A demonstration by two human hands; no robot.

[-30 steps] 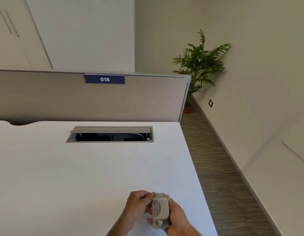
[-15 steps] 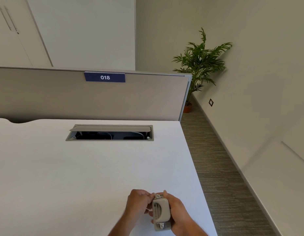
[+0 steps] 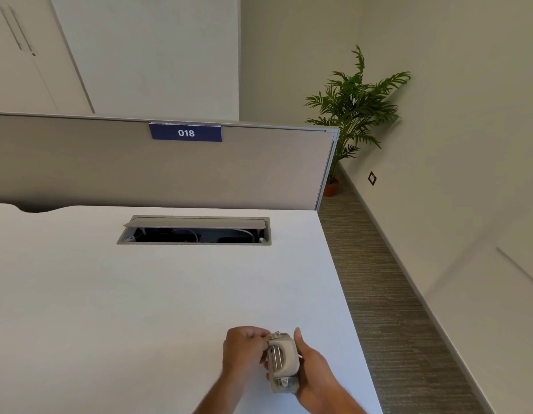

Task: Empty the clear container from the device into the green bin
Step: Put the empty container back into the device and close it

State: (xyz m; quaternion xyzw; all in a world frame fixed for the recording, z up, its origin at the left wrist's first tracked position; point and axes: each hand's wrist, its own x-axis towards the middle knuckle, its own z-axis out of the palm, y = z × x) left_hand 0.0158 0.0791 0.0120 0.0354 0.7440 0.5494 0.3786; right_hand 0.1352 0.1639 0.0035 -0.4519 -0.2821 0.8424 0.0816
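A small beige device (image 3: pixel 284 361), with metal pins on its top, is held over the near right part of the white desk (image 3: pixel 139 294). My right hand (image 3: pixel 314 366) wraps around its right side and underside. My left hand (image 3: pixel 244 349) pinches its upper left edge with curled fingers. The clear container is hidden between the device and my hands; I cannot make it out. No green bin is in view.
An open cable hatch (image 3: pixel 195 231) is set into the desk at the back. A grey partition (image 3: pixel 80 162) with a blue "018" sign (image 3: pixel 186 132) stands behind. Carpeted floor (image 3: pixel 387 294) runs along the desk's right edge toward a potted plant (image 3: pixel 353 115).
Both hands keep hold of the device, which has tilted slightly so its metal pins show more. My left fingers have shifted along its upper left edge.
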